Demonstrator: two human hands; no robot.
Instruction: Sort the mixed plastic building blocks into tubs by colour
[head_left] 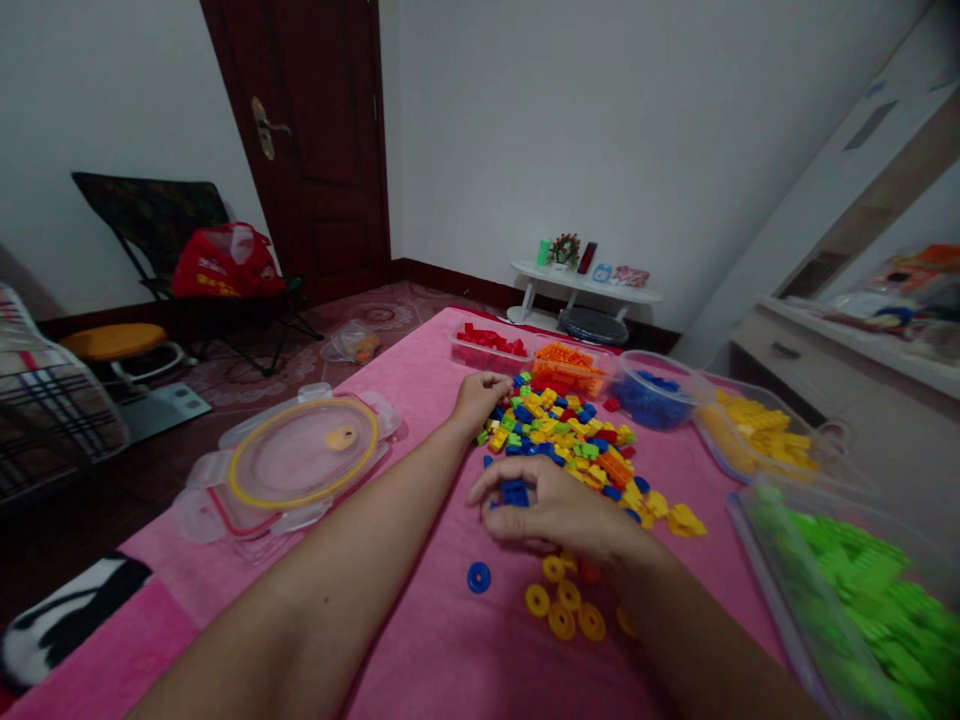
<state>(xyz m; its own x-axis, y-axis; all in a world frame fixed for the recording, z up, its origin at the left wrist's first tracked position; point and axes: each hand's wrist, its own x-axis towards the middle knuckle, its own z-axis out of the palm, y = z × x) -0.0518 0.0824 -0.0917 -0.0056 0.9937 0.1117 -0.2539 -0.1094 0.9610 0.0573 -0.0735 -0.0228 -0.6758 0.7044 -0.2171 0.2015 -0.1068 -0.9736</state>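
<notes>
A mixed pile of toy building bricks (pixel 551 425), yellow, blue, green, red and orange, lies on the pink cloth (pixel 420 590). At the pile's far left edge is my left hand (pixel 480 398), its fingers closed together; whatever they grip is hidden. My right hand (pixel 551 500) curls around several blue bricks (pixel 514 492) in front of the pile. Below it, a blue ring-shaped wheel (pixel 478 577) lies alone, and several yellow wheels (pixel 561 620) form a group, partly hidden by my right forearm.
Sorted bricks fill tubs behind and to the right: red tub (pixel 489 345), orange tub (pixel 568 368), blue tub (pixel 654 392), yellow tub (pixel 772 440), green tub (pixel 862 600). Clear lids (pixel 300 465) lie at left. Beyond stand a chair (pixel 150 215) and a low white table (pixel 585 280).
</notes>
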